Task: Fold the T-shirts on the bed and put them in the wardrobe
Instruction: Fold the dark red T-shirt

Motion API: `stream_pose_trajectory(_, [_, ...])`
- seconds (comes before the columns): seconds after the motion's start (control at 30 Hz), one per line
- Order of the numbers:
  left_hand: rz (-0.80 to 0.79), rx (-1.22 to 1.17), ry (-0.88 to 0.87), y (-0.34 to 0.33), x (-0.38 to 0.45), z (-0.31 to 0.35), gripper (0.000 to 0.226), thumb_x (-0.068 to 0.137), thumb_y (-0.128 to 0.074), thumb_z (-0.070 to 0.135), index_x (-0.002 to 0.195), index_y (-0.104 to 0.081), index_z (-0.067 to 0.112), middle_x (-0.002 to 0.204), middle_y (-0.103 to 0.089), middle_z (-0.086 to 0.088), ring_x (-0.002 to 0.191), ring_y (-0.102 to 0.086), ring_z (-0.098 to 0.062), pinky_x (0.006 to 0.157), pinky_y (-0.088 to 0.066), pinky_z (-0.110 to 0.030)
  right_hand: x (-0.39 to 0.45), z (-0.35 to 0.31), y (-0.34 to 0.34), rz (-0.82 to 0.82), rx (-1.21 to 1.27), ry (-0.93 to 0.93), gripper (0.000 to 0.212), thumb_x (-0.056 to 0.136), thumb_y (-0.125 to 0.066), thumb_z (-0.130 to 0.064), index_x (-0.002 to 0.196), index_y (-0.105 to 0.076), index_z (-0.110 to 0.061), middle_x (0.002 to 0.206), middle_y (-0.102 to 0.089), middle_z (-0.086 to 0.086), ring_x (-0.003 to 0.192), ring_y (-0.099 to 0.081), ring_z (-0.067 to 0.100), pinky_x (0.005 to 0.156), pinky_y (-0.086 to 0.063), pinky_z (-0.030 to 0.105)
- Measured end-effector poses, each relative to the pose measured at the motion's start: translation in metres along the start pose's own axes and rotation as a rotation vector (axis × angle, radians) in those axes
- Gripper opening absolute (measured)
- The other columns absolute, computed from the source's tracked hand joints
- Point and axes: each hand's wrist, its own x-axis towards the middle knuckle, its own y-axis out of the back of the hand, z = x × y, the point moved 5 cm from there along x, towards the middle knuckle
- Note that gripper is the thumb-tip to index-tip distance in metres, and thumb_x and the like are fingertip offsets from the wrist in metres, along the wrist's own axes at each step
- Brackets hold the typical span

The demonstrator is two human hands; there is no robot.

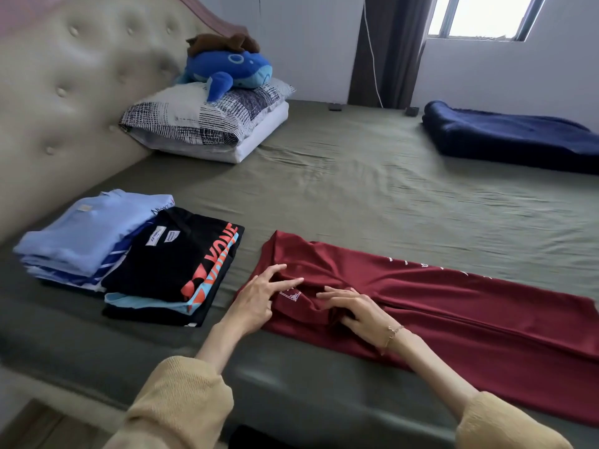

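Nearest, at 6 o'clock: 2 beige sleeves, both forearms reaching onto the bed (356, 176). Left hand (256, 298) lay on the collar end of the maroon T-shirt (453, 306), fingers straight and spread, grip wide, pressing cloth flat, holding nothing. Right hand (353, 311), just beside it at 3 o'clock, also rested on the shirt; outer fingers extended, but some fingers tucked into a fabric crease, so can't tell if it pinched the cloth.

Shirt was already folded lengthwise into a long strip running from centre out to 4 o'clock, near the bed's front edge.

Handling call: light, soft, slightly slick knit, no stiffness, will slump and slide on itself. Best taken by pinching both corners of the collar end, then carrying it over toward the hem; smooth flat after.

At 9 o'clock: black folded stack (175, 270), touching the light blue folded stack (84, 234) behind it. Looks like 2 piles done, wardrobe step pending.

Farther, 11 o'clock: pillows (207, 124) with blue plush (230, 71). At 2 o'clock: navy blanket (512, 137).
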Motion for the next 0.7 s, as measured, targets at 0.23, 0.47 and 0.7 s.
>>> stream_pose_trajectory(0.23, [0.049, 0.006, -0.032, -0.001, -0.006, 0.012, 0.012, 0.087, -0.063, 0.016, 0.095, -0.071, 0.021, 0.144, -0.042, 0.014, 0.143, -0.020, -0.005, 0.118, -0.003, -0.037, -0.016, -0.001, 0.008, 0.147, 0.149, -0.025, 0.040, 0.062, -0.058, 0.010, 0.091, -0.071, -0.013, 0.101, -0.072, -0.005, 0.104, -0.064, 0.008, 0.094, -0.046, 0.018])
stream_pose_trajectory(0.47, [-0.015, -0.095, 0.097, 0.002, -0.011, 0.013, 0.039, 0.101, -0.037, 0.039, 0.136, -0.043, 0.023, 0.116, -0.066, -0.010, 0.118, -0.055, -0.025, 0.104, -0.037, -0.040, -0.014, 0.000, 0.011, 0.169, 0.150, -0.058, 0.026, 0.071, -0.063, 0.003, 0.089, -0.066, -0.015, 0.089, -0.071, -0.008, 0.084, -0.066, 0.004, 0.083, -0.050, 0.021])
stream_pose_trajectory(0.7, [0.130, -0.001, 0.075, -0.001, 0.015, 0.019, 0.047, 0.102, -0.029, 0.040, 0.141, -0.034, 0.015, 0.092, -0.069, -0.019, 0.097, -0.062, -0.038, 0.078, -0.044, -0.042, -0.008, 0.008, 0.025, 0.274, 0.140, -0.174, 0.021, 0.087, -0.063, -0.012, 0.085, -0.046, -0.022, 0.075, -0.056, -0.013, 0.067, -0.049, 0.005, 0.067, -0.036, 0.007])
